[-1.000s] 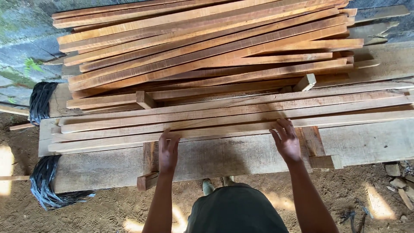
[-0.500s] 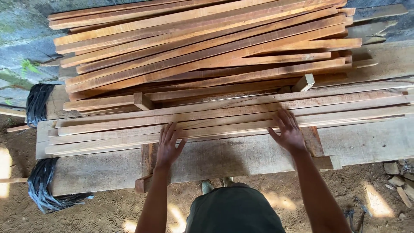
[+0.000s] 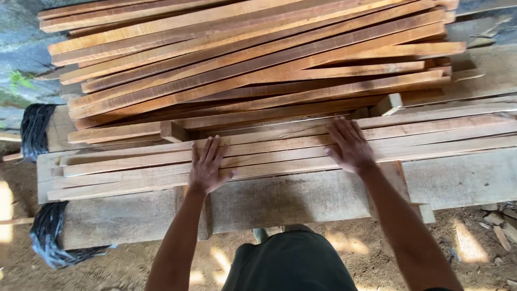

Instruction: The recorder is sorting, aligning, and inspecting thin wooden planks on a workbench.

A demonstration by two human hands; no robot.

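Several long pale wooden slats (image 3: 280,153) lie side by side on a wide grey plank (image 3: 291,199). My left hand (image 3: 207,166) lies flat on the near slats, fingers spread, left of the middle. My right hand (image 3: 351,145) lies flat on the same slats further right, fingers pointing away from me. Neither hand grips anything. Behind the slats rises a loose pile of reddish-brown wooden strips (image 3: 253,59), crossing at slight angles.
Two bundles of black strapping (image 3: 35,129) (image 3: 51,234) wrap the left ends of the planks. Short wooden blocks (image 3: 173,131) (image 3: 392,103) sit as spacers between layers. Sandy ground with stones (image 3: 495,226) lies below me. A grey wall with a green plant (image 3: 19,81) is at the far left.
Both hands have slid forward from the near edge onto the top of the pale slats, fingers spreading flat. The view has shifted closer and to the right.
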